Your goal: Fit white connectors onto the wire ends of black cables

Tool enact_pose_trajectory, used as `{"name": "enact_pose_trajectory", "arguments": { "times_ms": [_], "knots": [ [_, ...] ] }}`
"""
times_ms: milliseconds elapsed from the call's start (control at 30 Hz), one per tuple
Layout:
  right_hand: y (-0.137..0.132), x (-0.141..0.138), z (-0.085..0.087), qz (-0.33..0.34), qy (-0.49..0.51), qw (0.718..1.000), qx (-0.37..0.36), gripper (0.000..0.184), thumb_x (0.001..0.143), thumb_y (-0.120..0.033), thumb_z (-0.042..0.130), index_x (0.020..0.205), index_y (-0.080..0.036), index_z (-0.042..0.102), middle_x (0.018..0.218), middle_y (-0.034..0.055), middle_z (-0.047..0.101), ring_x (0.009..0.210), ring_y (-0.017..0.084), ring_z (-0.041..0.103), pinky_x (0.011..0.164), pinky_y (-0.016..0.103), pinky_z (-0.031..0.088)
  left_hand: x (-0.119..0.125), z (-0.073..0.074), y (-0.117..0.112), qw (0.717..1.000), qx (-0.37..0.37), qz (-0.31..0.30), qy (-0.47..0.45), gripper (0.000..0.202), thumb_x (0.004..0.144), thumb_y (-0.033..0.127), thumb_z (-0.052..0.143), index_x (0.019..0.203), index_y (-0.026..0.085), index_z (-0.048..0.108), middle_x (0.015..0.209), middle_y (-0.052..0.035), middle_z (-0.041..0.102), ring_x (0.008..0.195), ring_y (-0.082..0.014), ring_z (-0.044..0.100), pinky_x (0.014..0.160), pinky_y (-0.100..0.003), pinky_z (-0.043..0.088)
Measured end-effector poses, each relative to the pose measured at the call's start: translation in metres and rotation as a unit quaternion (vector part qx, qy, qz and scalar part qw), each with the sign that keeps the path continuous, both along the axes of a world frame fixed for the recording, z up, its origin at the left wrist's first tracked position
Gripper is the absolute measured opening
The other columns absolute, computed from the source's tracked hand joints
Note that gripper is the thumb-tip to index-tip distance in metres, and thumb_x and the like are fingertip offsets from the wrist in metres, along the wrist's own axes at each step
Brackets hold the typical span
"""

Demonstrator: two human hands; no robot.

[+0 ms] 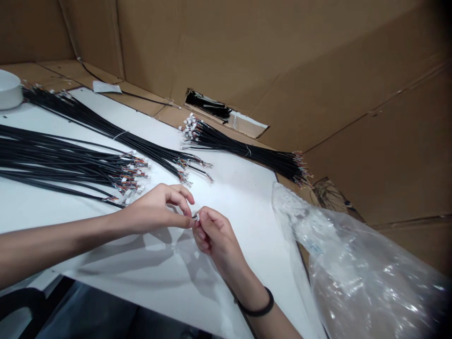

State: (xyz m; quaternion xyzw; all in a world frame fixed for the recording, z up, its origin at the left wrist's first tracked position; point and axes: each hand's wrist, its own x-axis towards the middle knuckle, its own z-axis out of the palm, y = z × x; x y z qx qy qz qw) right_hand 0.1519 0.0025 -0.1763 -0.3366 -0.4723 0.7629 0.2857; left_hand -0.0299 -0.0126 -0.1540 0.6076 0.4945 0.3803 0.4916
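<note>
A small white connector (196,217) sits between my hands over the white table. My right hand (217,230) pinches it between thumb and forefinger, with the other fingers curled in. My left hand (158,209) meets it from the left, thumb and forefinger closed at the short thin wires beside the connector. Most of those wires are hidden by the fingers. Just behind my left wrist lies a spread of black cables (70,165) whose ends carry white connectors and coloured wires.
A tied black cable bundle (137,141) lies behind, with another tied bundle (243,148) at the back right. A clear plastic bag (370,268) covers the right edge. Cardboard walls (282,56) enclose the table (243,202). A white round container (10,92) stands far left.
</note>
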Motion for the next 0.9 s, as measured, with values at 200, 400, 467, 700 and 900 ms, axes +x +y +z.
{"name": "enact_pose_trajectory", "arguments": {
  "times_ms": [200, 400, 467, 700, 900],
  "knots": [
    [0.001, 0.002, 0.001, -0.004, -0.060, 0.993, 0.105, 0.041, 0.086, -0.055, 0.059, 0.069, -0.018, 0.049, 0.053, -0.0060, 0.039, 0.042, 0.005, 0.030, 0.038, 0.019, 0.021, 0.000, 0.002, 0.001, 1.000, 0.001, -0.011, 0.018, 0.017, 0.068, 0.032, 0.074, 0.064, 0.017, 0.071, 0.099, -0.0049, 0.062, 0.087, -0.0191, 0.064, 0.079, -0.030, 0.048],
    [0.000, 0.006, 0.000, -0.020, -0.129, 0.971, 0.198, 0.038, 0.092, -0.052, 0.051, 0.074, -0.018, 0.054, 0.055, -0.0043, 0.041, 0.046, 0.008, 0.031, 0.044, 0.023, 0.023, 0.002, 0.005, -0.004, 0.995, 0.088, -0.009, 0.047, 0.009, 0.078, 0.022, 0.068, 0.070, 0.017, 0.069, 0.092, -0.0022, 0.062, 0.085, -0.0149, 0.062, 0.079, -0.026, 0.047],
    [0.000, 0.007, 0.000, -0.024, -0.137, 0.967, 0.213, 0.038, 0.093, -0.052, 0.050, 0.074, -0.019, 0.054, 0.056, -0.0040, 0.041, 0.046, 0.008, 0.032, 0.045, 0.024, 0.025, 0.003, 0.006, -0.006, 0.993, 0.111, -0.014, 0.042, 0.009, 0.080, 0.020, 0.066, 0.072, 0.017, 0.068, 0.090, -0.0021, 0.062, 0.084, -0.0146, 0.061, 0.076, -0.024, 0.047],
    [-0.003, 0.005, 0.004, -0.031, -0.168, 0.945, 0.279, 0.034, 0.095, -0.044, 0.046, 0.075, -0.019, 0.054, 0.059, -0.0032, 0.040, 0.053, 0.011, 0.033, 0.051, 0.025, 0.027, 0.004, 0.003, -0.008, 0.992, 0.119, -0.009, 0.037, 0.008, 0.082, 0.017, 0.066, 0.073, 0.017, 0.066, 0.087, -0.0004, 0.062, 0.082, -0.0129, 0.060, 0.078, -0.023, 0.045],
    [-0.003, 0.003, 0.005, -0.031, -0.183, 0.933, 0.309, 0.030, 0.095, -0.038, 0.047, 0.075, -0.018, 0.056, 0.060, -0.0026, 0.040, 0.055, 0.011, 0.033, 0.052, 0.025, 0.026, 0.005, 0.004, -0.010, 0.980, 0.185, -0.018, 0.072, 0.013, 0.086, 0.015, 0.061, 0.073, 0.015, 0.062, 0.085, -0.0018, 0.060, 0.081, -0.0127, 0.058, 0.074, -0.023, 0.044]
  ]
}}
